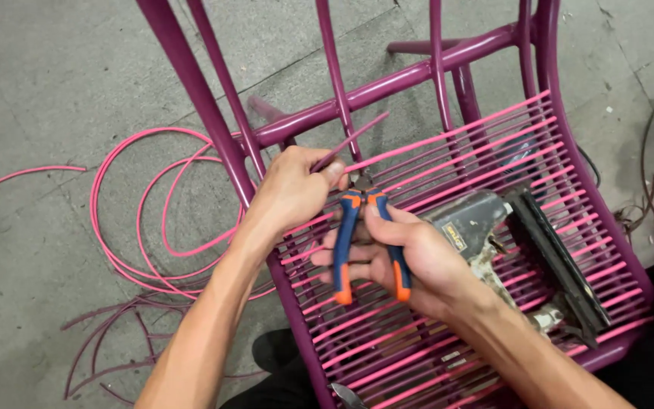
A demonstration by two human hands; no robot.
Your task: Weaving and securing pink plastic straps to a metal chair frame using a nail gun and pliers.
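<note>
The person's left hand (293,189) is pinching a thin pink cord (357,138) between thumb and fingers, its free end sticking up stiffly above the purple chair frame (191,83). The right hand (403,257) is gripping cutting pliers (365,235) with blue and orange handles, the nose lying at the cord beside the left thumb. Taut pink strands are spanning the seat, where a worn staple gun (516,235) is resting; more cord is lying coiled on the concrete floor (39,76).

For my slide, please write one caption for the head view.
Left hand pinches pink cord while right hand holds blue-orange pliers over purple chair frame; stapler rests on seat.
</note>
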